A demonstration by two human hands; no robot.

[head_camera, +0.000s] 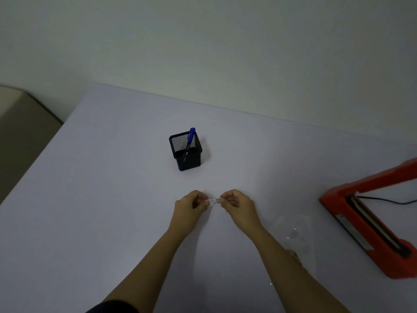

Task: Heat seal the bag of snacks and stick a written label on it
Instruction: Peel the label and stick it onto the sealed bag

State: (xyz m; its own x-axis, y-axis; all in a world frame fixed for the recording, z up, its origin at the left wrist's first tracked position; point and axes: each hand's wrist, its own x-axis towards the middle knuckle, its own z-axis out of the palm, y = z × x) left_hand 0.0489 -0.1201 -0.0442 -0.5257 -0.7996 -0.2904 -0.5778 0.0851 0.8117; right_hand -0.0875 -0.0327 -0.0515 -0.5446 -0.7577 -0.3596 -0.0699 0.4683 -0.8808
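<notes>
A small white label (214, 201) with dark writing is stretched between my two hands above the table's middle. My left hand (191, 208) pinches its left end and my right hand (237, 205) pinches its right end. A clear plastic bag (293, 233) lies flat on the table to the right of my right forearm; its contents are hard to make out. The red heat sealer (361, 222) stands at the right edge with its arm raised. A blue marker (190, 138) stands in a black mesh pen holder (186, 152) beyond my hands.
The pale table (101, 199) runs up to a wall at the back. A black cable (383, 199) trails from the sealer to the right. A beige surface (22, 132) sits past the table's left edge.
</notes>
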